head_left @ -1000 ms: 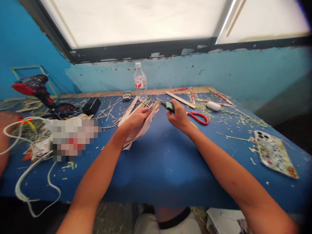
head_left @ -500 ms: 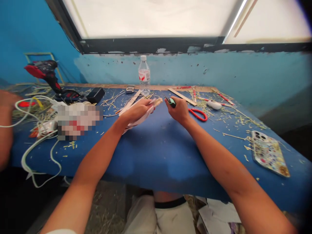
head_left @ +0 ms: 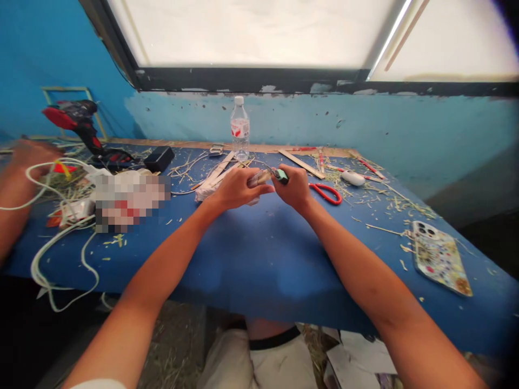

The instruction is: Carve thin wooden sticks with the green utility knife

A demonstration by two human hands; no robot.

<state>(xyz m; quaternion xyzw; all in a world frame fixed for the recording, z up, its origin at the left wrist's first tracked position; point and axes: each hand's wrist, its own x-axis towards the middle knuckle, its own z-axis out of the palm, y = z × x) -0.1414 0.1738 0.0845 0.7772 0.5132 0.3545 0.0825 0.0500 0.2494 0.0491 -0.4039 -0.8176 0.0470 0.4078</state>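
My left hand (head_left: 235,189) is closed around a pale piece wrapped in whitish cloth or paper (head_left: 206,192). A light, wood-coloured tip (head_left: 264,177) sticks out past its thumb and fingers. In my right hand (head_left: 297,188) is a craft knife (head_left: 280,175) with a green and black handle, the fingers wrapped round it. Its thin blade points up and left, close by the pale tip; whether they touch I cannot tell. Red-handled scissors (head_left: 326,193) lie just right of my right hand, partly hidden by it.
A water bottle (head_left: 240,129) stands behind my hands. Wood strips (head_left: 302,163), a white mouse-shaped object (head_left: 354,178) and shavings lie around. A phone (head_left: 441,259) is at right. Left are a cordless drill (head_left: 77,121), white cables (head_left: 38,265) and another person's arm (head_left: 20,200).
My left hand has turned, its thumb now lying along the wrapped piece. The knife and the pale tip have come closer together. The other person's hand at left has shifted to the right.
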